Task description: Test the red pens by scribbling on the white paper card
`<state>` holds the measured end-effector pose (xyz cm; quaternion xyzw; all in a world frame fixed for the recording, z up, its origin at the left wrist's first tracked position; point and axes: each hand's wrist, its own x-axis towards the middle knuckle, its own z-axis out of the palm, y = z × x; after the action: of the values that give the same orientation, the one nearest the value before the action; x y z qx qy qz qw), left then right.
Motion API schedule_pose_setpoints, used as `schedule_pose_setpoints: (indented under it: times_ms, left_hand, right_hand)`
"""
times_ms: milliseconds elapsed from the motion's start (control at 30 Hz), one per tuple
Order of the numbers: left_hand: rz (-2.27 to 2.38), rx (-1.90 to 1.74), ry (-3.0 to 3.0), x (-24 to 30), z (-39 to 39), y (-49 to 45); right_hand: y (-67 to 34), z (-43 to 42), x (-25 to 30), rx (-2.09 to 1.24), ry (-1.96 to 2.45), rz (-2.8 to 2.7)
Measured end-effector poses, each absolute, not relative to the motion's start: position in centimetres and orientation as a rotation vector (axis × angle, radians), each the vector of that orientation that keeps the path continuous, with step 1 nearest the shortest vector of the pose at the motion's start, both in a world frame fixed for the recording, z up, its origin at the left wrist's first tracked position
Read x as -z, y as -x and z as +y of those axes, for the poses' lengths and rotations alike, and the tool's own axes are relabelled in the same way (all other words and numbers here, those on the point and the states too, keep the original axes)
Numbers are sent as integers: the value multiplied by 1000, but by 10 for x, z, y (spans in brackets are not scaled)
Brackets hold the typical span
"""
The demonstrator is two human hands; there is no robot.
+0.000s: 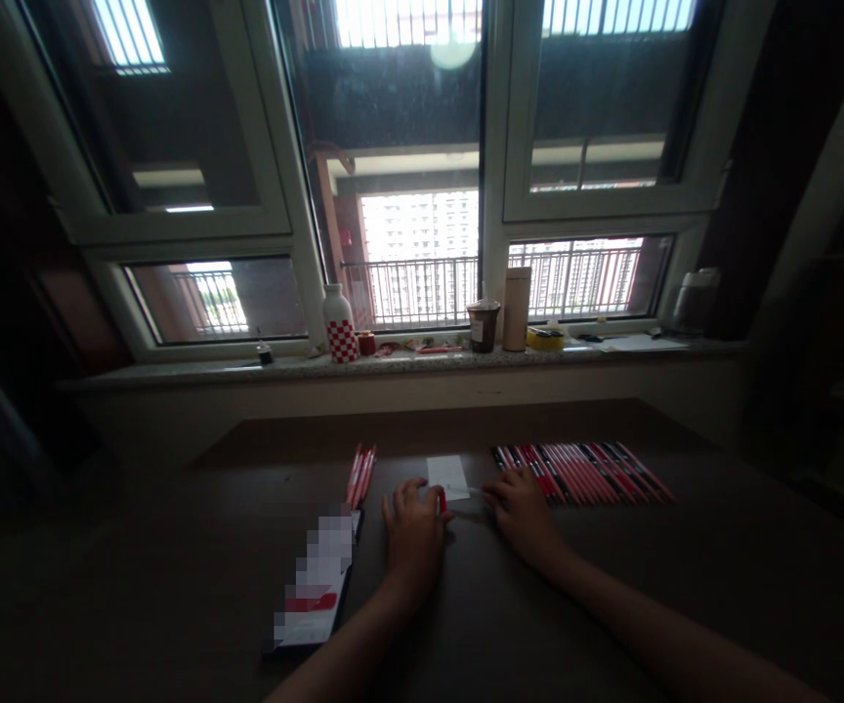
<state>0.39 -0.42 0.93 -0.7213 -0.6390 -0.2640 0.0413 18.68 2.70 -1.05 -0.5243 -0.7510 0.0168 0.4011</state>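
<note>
My left hand (413,532) rests on the dark table (173,605) with its fingers curled round a small red pen-like thing (442,501). A small white paper slip (449,476) lies just beyond it. My right hand (521,508) lies beside the slip, fingers bent, its fingertips at the slip's edge and next to a long row of red and black pens (583,474). Whether the right fingers pinch anything is too dark to tell. A few red pens (361,475) lie to the left of my left hand.
A flat packet (316,586) with a red band lies at the left front. On the windowsill (173,371) stand a red-checked white bottle (340,324), a dark cup (483,325), a tall beige tumbler (517,309) and a yellow tape roll (545,338). Large windows rise behind.
</note>
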Motion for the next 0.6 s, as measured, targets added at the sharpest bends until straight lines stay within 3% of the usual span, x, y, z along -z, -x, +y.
schedule_pose_setpoints:
  times_ms: [600]
  left_hand:
    - [-1955,954,2180,-6,-5,-1]
  right_hand:
    - [-186,22,3,-82,1361,-1869]
